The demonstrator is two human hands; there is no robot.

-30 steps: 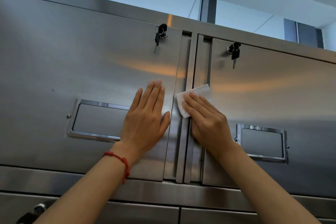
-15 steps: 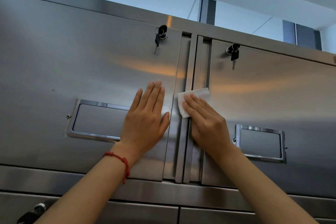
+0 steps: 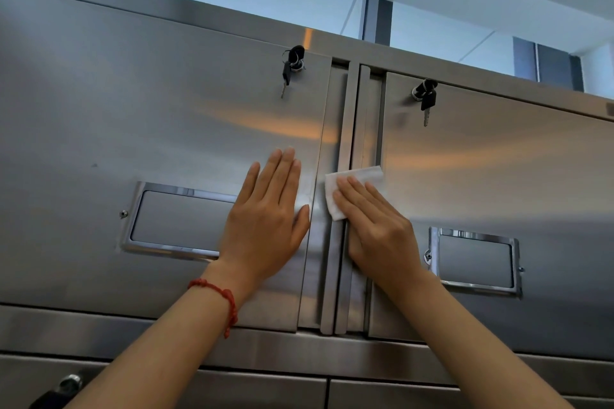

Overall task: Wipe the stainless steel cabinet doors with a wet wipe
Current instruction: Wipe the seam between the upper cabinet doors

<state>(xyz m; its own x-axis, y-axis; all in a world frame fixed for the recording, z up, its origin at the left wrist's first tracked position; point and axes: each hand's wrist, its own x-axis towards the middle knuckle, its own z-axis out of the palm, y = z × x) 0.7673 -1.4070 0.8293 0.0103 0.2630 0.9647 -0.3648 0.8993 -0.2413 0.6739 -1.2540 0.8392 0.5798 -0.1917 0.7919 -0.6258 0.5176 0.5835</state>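
Stainless steel fills the view: two upper cabinet doors side by side, seen from below. Left door (image 3: 133, 116) & right door (image 3: 531, 183) meet at a pair of vertical edge strips (image 3: 345, 149) in the middle.

Left hand (image 3: 265, 226) lies flat on the left door, palm to the metal, fingers (image 3: 282, 173) straight & together, released, holding nothing. Its heel covers the right end of the left door's recessed pull (image 3: 176, 221). Red bead bracelet (image 3: 222, 299) on that wrist.

Right hand (image 3: 382, 236) presses a white wet wipe (image 3: 352, 188) flat vs. the centre strips, right at the seam between the doors. Fingers extended over the wipe, pinning it under the pads rather than pinching it; the wipe's top & left edges stick out past the fingertips. Wipe looks folded to a small rectangle, approx. level w/ the left hand's fingers.

Right door's recessed pull (image 3: 475, 261) sits just beside the right wrist. Each door has a lock near its top inner corner w/ a black-headed key hanging: left key (image 3: 291, 65), right key (image 3: 427, 96). Lower doors (image 3: 265, 388) show along the bottom edge, below a horizontal rail.
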